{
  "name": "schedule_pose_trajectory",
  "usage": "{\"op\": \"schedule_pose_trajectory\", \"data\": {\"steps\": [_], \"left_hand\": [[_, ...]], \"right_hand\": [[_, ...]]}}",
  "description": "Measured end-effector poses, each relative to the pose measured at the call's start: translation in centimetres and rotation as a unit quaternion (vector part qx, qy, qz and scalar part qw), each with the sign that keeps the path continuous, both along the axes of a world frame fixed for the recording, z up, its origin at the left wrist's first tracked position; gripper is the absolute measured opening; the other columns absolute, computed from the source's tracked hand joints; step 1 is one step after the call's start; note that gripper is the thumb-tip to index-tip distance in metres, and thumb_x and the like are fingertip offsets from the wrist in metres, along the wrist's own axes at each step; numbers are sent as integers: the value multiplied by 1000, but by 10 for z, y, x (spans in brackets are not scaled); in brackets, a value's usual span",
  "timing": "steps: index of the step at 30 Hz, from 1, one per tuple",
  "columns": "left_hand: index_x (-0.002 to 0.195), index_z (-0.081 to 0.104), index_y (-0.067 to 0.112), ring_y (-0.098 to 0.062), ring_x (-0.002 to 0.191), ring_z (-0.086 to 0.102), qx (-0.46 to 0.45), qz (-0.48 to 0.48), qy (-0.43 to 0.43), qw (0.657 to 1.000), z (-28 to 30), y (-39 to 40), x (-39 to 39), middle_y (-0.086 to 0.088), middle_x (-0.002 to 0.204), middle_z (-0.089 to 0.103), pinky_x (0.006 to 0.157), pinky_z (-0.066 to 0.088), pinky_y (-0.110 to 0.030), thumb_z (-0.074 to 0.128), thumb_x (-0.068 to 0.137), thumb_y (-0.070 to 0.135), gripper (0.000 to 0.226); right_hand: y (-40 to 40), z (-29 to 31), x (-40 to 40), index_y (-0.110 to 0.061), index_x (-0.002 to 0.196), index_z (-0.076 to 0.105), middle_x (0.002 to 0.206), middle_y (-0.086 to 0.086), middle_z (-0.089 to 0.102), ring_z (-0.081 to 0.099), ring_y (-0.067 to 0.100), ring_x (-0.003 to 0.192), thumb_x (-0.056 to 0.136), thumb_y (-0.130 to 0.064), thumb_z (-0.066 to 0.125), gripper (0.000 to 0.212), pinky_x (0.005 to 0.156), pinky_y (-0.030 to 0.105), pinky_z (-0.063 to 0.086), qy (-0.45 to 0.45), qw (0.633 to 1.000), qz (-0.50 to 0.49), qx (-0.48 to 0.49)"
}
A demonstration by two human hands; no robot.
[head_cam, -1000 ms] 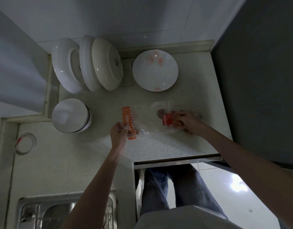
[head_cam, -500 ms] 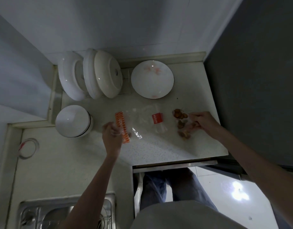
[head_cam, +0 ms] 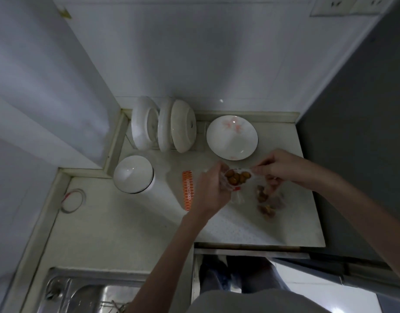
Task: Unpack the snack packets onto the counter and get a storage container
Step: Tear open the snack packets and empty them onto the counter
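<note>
Both hands hold one clear snack packet [head_cam: 237, 177] of round brown pieces just above the counter [head_cam: 251, 227]. My left hand [head_cam: 211, 188] grips its left side and my right hand [head_cam: 282, 168] pinches its right edge. A few clear packets [head_cam: 265, 203] of brown snacks lie on the counter below my right hand. An orange patterned strip [head_cam: 187, 190] of the clear plastic bag lies flat to the left of my left hand.
A white plate with a pink pattern [head_cam: 232, 137] sits behind the hands. White bowls and a lid [head_cam: 165, 125] stand on edge in a rack. An upturned white bowl [head_cam: 134, 173] sits left. A steel sink [head_cam: 81, 294] lies near left; a dark appliance [head_cam: 357, 154] bounds the right.
My left hand let go of the orange strip and moved right. My right hand left the packets on the counter and both hands now hold one packet between them.
</note>
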State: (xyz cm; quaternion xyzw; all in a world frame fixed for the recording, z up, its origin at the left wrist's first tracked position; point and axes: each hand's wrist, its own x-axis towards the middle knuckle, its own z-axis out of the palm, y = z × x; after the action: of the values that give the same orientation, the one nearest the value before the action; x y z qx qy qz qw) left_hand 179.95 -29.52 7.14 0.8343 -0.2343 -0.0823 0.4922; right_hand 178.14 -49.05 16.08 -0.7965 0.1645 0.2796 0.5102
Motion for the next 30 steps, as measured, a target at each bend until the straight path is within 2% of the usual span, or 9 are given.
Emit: {"op": "schedule_pose_trajectory", "data": {"steps": [4,8,13,16,18,20,23,27,30], "left_hand": [[95,55,14,-22,72,63,84,4,-101,991,14,-1,2,8,79,60,64,42,-32,58,64,25,34],[97,51,20,-16,72,59,119,-6,-102,988,15,-6,-2,14,75,54,78,38,-33,63,68,14,33],[86,47,15,-22,66,59,62,7,-78,995,10,-15,-8,17,65,47,62,35,-33,69,74,8,26],[98,53,11,-23,75,64,3,17,-24,1000,7,-14,-9,7,79,64,63,49,-39,68,75,6,28],[101,54,15,-7,74,64,-35,31,-12,999,4,-11,-9,16,79,64,63,51,-26,68,77,7,29],[97,54,17,0,69,60,-63,33,-5,997,0,-8,-10,18,75,60,58,45,-13,71,78,8,27],[91,51,28,2,71,61,-84,41,35,995,-6,-5,-10,15,78,61,57,44,-9,76,79,12,32],[82,47,34,0,60,58,-65,67,95,991,-23,5,-10,11,71,58,54,49,-15,73,84,9,36],[85,50,28,-14,53,60,-59,87,162,981,-44,22,-6,2,74,59,50,55,-28,72,86,17,25]], "right_hand": [[15,24,6,-1,84,72,43,-2,50,48,10,34,89,-14,59,19,45,23,47,-38,989,54,-131],[45,45,6,-5,56,61,51,8,51,50,22,43,80,-10,54,26,40,25,43,-109,942,153,-279],[81,51,3,-10,62,30,66,0,25,27,12,51,83,-7,55,33,42,24,23,-155,867,253,-399],[79,55,2,-16,58,25,66,-1,24,25,11,52,81,-7,57,40,43,24,20,-171,865,249,-400],[72,56,0,-13,54,30,61,1,30,30,13,49,78,-12,59,37,42,24,20,-174,877,234,-381],[61,52,-2,-3,48,42,50,9,39,38,20,47,75,-14,57,32,42,25,27,-176,903,200,-337],[41,35,-1,2,61,67,57,20,58,51,20,54,77,-11,54,25,51,30,42,-161,939,117,-281],[3,-11,-4,-4,80,74,42,-5,48,41,2,35,84,-15,64,16,37,15,35,-82,986,-67,-130],[-26,-61,-13,-2,98,72,49,1,52,44,4,36,87,-14,64,18,35,17,37,-51,976,-181,-108]]}}
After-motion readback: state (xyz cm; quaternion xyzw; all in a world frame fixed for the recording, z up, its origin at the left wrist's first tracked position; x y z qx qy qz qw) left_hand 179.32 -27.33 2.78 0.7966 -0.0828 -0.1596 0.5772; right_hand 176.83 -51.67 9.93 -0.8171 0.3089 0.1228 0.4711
